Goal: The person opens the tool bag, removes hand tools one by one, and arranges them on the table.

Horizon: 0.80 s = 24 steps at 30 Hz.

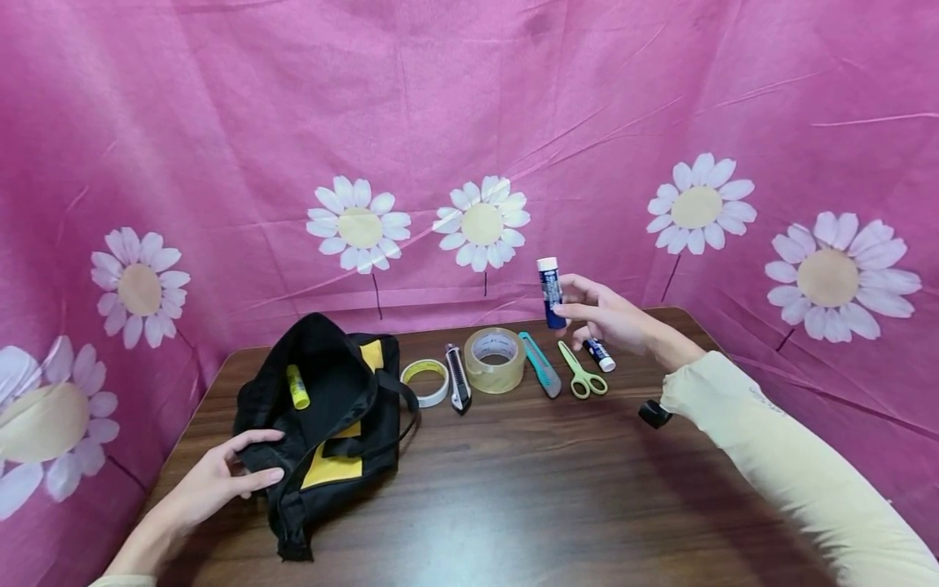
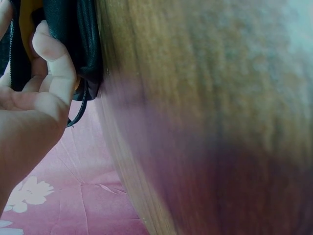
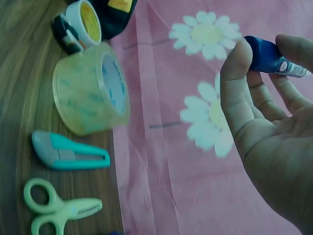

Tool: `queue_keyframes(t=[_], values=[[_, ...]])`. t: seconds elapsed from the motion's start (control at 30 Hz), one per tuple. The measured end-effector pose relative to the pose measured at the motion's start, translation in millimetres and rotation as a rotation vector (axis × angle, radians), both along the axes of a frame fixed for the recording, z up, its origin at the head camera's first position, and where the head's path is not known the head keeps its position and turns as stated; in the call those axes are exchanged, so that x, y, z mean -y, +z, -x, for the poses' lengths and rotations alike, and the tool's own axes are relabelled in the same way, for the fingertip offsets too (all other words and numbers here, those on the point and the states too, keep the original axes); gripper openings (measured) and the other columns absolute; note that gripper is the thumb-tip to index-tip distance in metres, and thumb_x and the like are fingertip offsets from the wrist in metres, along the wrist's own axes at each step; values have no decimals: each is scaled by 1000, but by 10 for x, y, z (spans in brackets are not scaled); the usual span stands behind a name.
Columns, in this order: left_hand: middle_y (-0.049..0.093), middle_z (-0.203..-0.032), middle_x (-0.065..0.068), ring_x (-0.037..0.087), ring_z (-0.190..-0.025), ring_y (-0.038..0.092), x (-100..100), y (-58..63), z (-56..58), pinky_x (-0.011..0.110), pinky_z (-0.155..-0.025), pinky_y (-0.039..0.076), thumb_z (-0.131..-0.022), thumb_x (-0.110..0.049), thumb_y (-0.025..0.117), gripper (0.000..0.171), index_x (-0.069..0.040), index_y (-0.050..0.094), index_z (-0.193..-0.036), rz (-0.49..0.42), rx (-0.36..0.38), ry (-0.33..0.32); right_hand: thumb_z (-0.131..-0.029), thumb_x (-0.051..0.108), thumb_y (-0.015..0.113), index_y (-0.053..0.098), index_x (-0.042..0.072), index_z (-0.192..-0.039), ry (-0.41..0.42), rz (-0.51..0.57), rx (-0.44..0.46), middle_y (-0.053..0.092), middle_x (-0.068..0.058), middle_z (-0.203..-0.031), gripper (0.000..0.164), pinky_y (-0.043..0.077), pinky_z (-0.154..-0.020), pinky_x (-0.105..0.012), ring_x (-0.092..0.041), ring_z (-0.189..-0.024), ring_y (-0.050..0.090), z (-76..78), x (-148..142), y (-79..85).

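My right hand (image 1: 603, 316) pinches a dark blue glue stick (image 1: 551, 293) with a white end, upright above the back of the table. In the right wrist view its blue end (image 3: 262, 54) lies between thumb and fingers. My left hand (image 1: 220, 477) holds the rim of a black and yellow bag (image 1: 381, 432), which lies with its mouth open. A yellow glue stick (image 1: 297, 387) is inside the bag's mouth. In the left wrist view the thumb and fingers (image 2: 51, 54) bend around the bag's zipped edge; some fingertips are hidden.
Along the wooden table (image 1: 484, 489) stand a yellow-cored tape roll (image 1: 433, 399), a dark cutter (image 1: 458, 379), a clear tape roll (image 1: 495, 379), a teal cutter (image 1: 540, 365), green scissors (image 1: 583, 379) and another blue stick (image 1: 600, 355). A pink flowered cloth (image 1: 587, 122) hangs behind.
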<state>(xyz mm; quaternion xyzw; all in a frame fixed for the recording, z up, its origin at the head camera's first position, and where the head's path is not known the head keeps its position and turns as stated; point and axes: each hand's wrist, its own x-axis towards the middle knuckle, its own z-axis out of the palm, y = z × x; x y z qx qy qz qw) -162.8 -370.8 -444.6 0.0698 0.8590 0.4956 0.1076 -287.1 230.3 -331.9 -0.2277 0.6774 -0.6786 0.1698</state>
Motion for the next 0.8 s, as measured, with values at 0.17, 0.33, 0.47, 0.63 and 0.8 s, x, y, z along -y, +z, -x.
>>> queue_keyframes(t=[0.17,0.33,0.47,0.63,0.8], values=[[54,-71,1,19,-63,59,-1,-6,-8,35,-62,54,-93,-17,75,55,-5,51,-141,1,-5,1,-108,10,47,51,14,-126,14,91,51,64,-10,-100,18,57,-62,-33,-23,-84,68,18,-260,-39],[54,-71,1,19,-64,59,3,-10,-11,35,-62,54,-93,-17,75,55,-6,51,-141,1,-9,8,-111,13,38,53,12,-121,6,187,96,67,-8,-96,18,57,-63,-34,-22,-81,69,44,-502,-106],[54,-72,1,20,-64,58,6,-10,-10,34,-62,54,-93,-17,75,55,-6,51,-141,5,-2,11,-111,14,41,55,11,-121,-71,159,94,68,-8,-99,17,58,-64,-33,-21,-81,69,54,-673,-176],[57,-80,4,21,-63,58,-1,2,-4,35,-62,53,-93,-18,76,55,-6,52,-141,5,0,13,-109,15,47,59,15,-115,-213,21,123,70,-6,-97,13,57,-63,-31,-17,-79,69,92,-881,-329],[60,-85,6,21,-67,60,-9,17,-6,35,-63,54,-93,-17,75,56,-5,51,-142,5,1,8,-108,21,50,58,15,-116,-327,-151,139,68,-1,-96,12,58,-64,-32,-12,-77,67,124,-1098,-539]])
